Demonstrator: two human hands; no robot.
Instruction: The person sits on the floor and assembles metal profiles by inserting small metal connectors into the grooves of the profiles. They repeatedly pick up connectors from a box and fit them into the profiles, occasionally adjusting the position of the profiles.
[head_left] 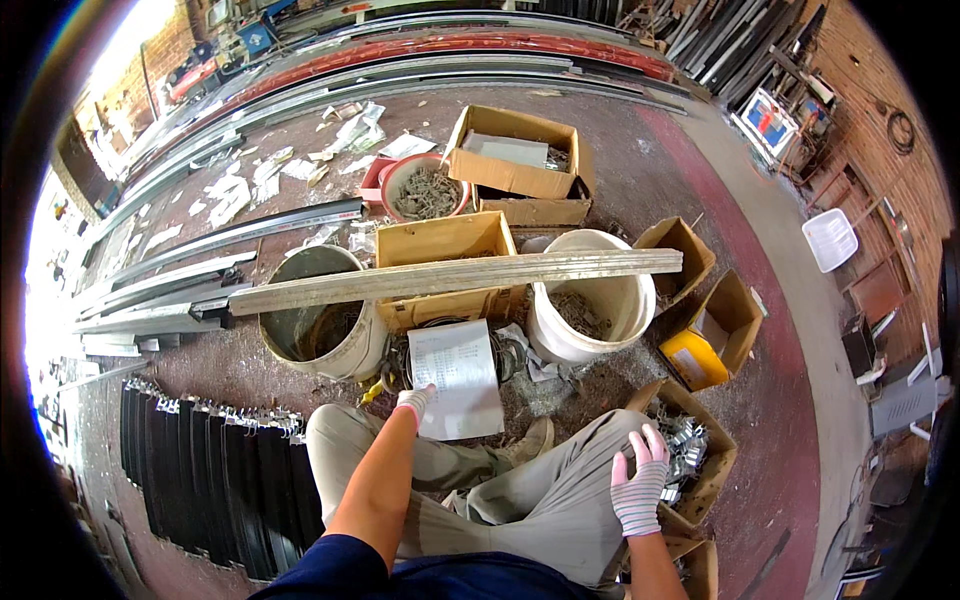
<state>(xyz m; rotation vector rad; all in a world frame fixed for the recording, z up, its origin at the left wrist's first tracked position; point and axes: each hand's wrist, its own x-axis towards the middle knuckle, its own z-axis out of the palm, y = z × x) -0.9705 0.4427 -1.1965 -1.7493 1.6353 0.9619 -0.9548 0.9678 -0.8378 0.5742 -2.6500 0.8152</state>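
Here's the left grip (pixel 416 402), striped glove, fingers right at the left edge of the white printed sheet (pixel 455 375); whether it's pinching or merely touching, I can't tell. The sheet sits between the knees, out ahead of them. Over to the right grip (pixel 640 487): empty, fingers spread loosely on the right knee, a carton of shiny metal pieces (pixel 683 450) just beside it. Beyond the sheet, a long pale bar (pixel 460 280) cuts straight across, spanning the left bucket (pixel 368 345), the brown box (pixel 445 243) and the right bucket (pixel 575 347), blocking the way forward! Yellow carton (pixel 697 360) out right, black strips (pixel 215 480) packed at left.
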